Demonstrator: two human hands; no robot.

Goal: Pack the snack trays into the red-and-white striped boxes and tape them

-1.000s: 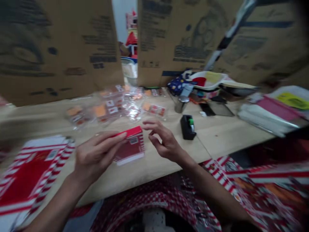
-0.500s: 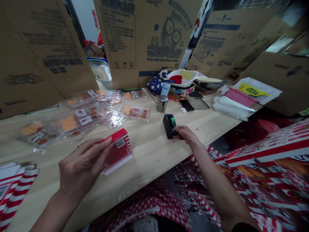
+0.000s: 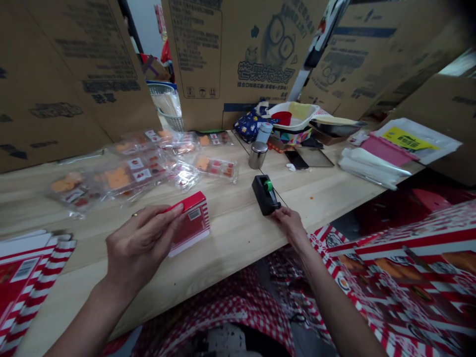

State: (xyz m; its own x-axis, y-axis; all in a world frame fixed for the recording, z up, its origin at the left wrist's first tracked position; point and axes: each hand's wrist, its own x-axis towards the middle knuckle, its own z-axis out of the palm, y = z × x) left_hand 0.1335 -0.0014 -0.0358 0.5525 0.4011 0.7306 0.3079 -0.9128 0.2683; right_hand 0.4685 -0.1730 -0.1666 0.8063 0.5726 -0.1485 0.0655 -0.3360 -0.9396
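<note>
My left hand (image 3: 143, 243) pinches a small red carton (image 3: 193, 223) by its top edge. The carton has red and white striped sides and a barcode label, and it stands tilted just over the wooden table. On the right, my right hand (image 3: 288, 220) has its fingertips pressed together at the front end of a black tape dispenser (image 3: 263, 196), which holds a green-cored roll (image 3: 268, 186). Whatever lies between those fingertips is too small to make out. Flat striped cartons (image 3: 33, 277) are stacked at the left edge.
Clear packs of orange and red sweets (image 3: 119, 178) lie at the back left. Behind the dispenser stand a metal canister (image 3: 258, 155), a blue patterned bag (image 3: 248, 124) and a white basin (image 3: 297, 116). Plastic bags (image 3: 372, 166) lie at the right. Large cardboard boxes (image 3: 208, 54) wall the back.
The view has shifted a little to the left. My right hand has drawn slightly toward me from the dispenser's front end. The left hand keeps its hold on the carton.
</note>
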